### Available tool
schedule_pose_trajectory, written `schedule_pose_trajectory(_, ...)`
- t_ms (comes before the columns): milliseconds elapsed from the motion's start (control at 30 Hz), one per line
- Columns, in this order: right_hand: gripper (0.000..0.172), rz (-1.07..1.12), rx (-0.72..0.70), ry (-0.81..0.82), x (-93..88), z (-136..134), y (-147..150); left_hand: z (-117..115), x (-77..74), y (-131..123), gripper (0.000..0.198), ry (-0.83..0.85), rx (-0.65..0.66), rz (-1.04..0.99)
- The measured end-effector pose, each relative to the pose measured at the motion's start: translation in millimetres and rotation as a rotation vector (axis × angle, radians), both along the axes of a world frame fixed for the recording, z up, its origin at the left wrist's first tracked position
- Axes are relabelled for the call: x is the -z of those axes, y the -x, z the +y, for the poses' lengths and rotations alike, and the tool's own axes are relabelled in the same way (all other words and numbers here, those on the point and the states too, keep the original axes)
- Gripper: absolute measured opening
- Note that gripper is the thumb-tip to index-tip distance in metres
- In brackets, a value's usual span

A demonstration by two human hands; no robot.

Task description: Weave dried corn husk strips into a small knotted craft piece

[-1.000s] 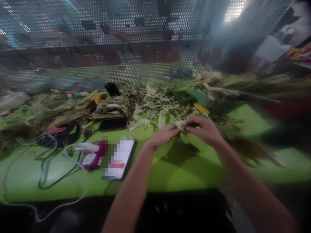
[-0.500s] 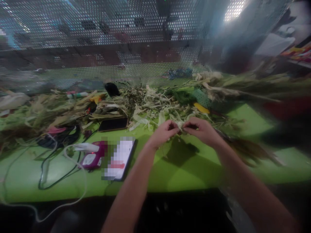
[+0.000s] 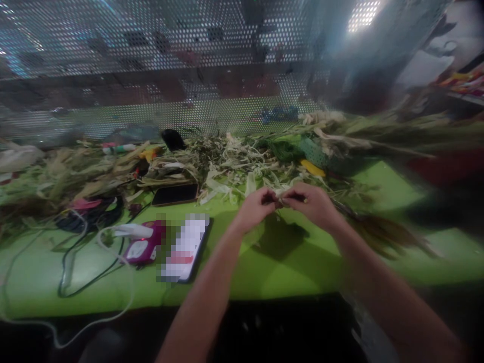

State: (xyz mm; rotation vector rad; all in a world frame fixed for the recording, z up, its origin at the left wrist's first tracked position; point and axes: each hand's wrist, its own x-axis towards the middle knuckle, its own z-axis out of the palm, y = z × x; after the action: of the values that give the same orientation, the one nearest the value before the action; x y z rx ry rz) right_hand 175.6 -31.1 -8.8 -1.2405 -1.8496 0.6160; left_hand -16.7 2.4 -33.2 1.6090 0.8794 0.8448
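One pale scrap (image 3: 279, 192) right of the lit phone (image 3: 189, 244), pinched by left hand (image 3: 257, 205) and right hand (image 3: 310, 202); light, tearable, I'd guess: hold its middle.

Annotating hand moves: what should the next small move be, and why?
Perhaps a slight twist with the right hand while the left hand steadies: both pinch close together at a small pale piece, above the green tabletop. Blur hides its detail, so that's tentative.
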Motion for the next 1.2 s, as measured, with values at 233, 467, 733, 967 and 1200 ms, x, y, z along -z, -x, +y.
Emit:
schedule_pose_trajectory(233, 0.035, -0.070, 0.004, -0.145, -3.7, 1, -5, 1, 2.4, -1, 0.019, 0.048, 0.000, -0.094)
schedule_pose_trajectory(467, 0.041, -0.249, 0.026, -0.216, 5.0, 6, -2, -1, -0.7, -2, 0.017, 0.086, 0.028, -0.092)
schedule_pose_trajectory(733, 0.018, -0.150, 0.065, -0.101, 6.6, 6, 0, -3, -6.3, 1, 0.015, 0.052, -0.019, -0.055)
schedule_pose_trajectory(967, 0.017, -0.008, 0.099, -0.056, 3.6, 6, 2, -5, -14.7, 0, 0.010, -0.003, -0.101, -0.013)
schedule_pose_trajectory(1200, 0.023, 0.134, 0.093, 0.021, 6.5, 6, 2, -5, -16.9, 5, 0.010, -0.017, -0.098, 0.110)
